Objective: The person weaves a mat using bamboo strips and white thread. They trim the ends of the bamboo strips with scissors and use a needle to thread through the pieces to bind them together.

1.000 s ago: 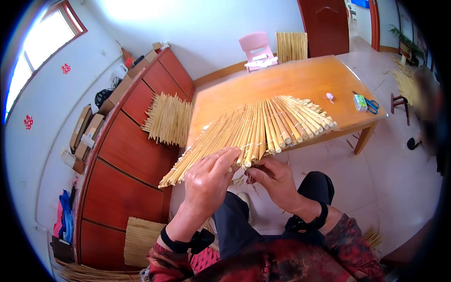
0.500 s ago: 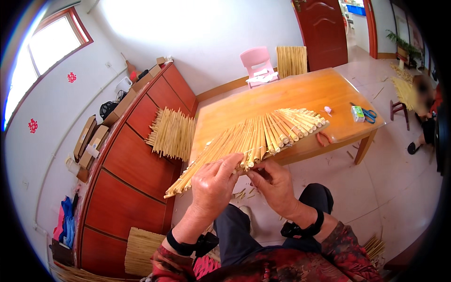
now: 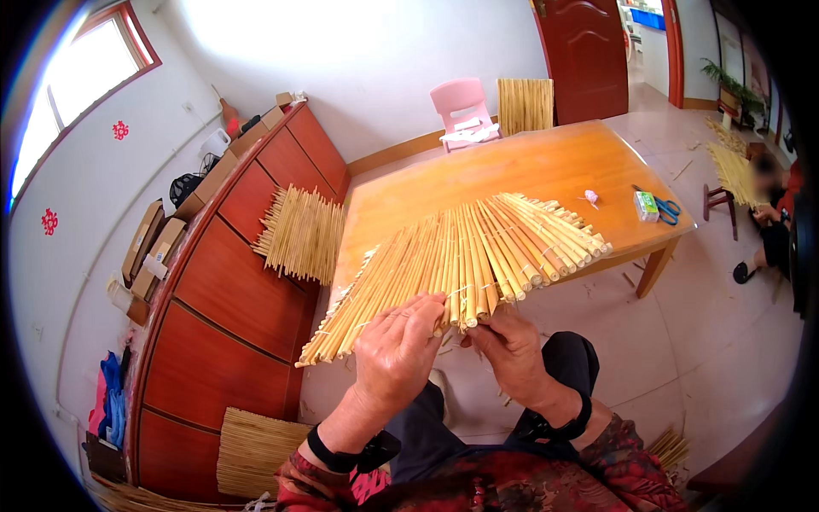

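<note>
Fingers (image 3: 423, 314) grip stick mat (image 3: 439, 260); pot (image 3: 729, 101) holds green plant (image 3: 722, 78).

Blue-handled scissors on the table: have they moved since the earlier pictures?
No: judged against the right corner of the table, the scissors stay put beside the small box.

- An upper red cut-out sign (image 3: 120, 130) and a lower red cut-out sign (image 3: 49, 222) hung on the white wall (image 3: 90, 183).
- Markings on the green-and-white box (image 3: 646, 206), on the bench (image 3: 546, 162), were unreadable.

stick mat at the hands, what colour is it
The stick mat is straw yellow, seen best in the head view.
</note>
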A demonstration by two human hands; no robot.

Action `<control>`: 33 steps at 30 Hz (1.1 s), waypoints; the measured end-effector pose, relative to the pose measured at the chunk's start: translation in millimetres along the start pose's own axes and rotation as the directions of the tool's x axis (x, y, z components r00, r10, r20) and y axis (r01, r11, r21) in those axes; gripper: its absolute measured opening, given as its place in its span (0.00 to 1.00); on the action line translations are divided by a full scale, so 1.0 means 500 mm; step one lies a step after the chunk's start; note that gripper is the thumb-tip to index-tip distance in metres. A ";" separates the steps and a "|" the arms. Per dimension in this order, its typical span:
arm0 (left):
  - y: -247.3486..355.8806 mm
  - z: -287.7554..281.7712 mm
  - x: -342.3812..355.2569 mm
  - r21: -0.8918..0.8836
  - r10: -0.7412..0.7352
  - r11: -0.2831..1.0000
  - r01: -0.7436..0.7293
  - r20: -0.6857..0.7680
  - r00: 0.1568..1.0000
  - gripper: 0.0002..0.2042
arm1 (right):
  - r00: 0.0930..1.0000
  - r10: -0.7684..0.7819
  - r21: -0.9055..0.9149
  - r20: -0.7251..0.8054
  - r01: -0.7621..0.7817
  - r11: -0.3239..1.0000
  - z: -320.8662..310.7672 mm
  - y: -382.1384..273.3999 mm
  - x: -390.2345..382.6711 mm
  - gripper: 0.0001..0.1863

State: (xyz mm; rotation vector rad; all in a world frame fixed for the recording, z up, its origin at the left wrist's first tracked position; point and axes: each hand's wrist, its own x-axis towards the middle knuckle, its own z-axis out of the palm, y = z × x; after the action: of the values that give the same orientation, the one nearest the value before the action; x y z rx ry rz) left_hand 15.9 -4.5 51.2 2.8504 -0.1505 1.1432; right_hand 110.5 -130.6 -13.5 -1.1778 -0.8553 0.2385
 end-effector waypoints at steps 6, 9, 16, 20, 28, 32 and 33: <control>0.003 0.020 -0.023 0.067 0.156 0.986 -0.152 -0.064 0.986 0.12 | 0.998 0.066 -0.047 -0.017 -0.067 0.997 0.000 0.027 -0.018 0.04; 0.012 0.021 -0.034 0.056 0.163 0.986 -0.159 -0.063 0.985 0.12 | 0.995 -0.025 -0.009 -0.094 0.024 1.000 0.009 0.051 -0.038 0.04; 0.011 0.020 -0.046 0.048 0.174 0.984 -0.171 -0.061 0.983 0.10 | 0.987 -0.125 -0.158 -0.102 0.108 0.982 0.010 0.074 -0.056 0.02; 0.015 0.020 -0.046 0.056 0.184 0.982 -0.182 -0.038 0.982 0.09 | 0.982 -0.172 -0.181 -0.077 0.156 0.971 0.006 0.086 -0.066 0.02; 0.020 0.012 -0.037 0.060 0.169 0.984 -0.168 -0.015 0.985 0.08 | 0.999 -0.031 -0.042 -0.035 0.029 0.999 0.001 0.068 -0.065 0.09; 0.017 0.019 -0.039 0.051 0.181 0.982 -0.180 -0.012 0.983 0.08 | 0.996 -0.025 -0.016 -0.081 0.024 1.000 0.015 0.073 -0.064 0.10; 0.016 0.021 -0.041 0.051 0.177 0.983 -0.177 -0.011 0.984 0.08 | 0.997 -0.023 -0.015 -0.078 0.021 1.000 0.017 0.076 -0.064 0.10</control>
State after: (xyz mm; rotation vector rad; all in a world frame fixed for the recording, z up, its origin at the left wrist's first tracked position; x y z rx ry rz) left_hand 7.6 -12.2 29.7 2.9200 -0.3873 1.2162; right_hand 92.8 -127.9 -60.5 -1.1832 -0.8019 0.1672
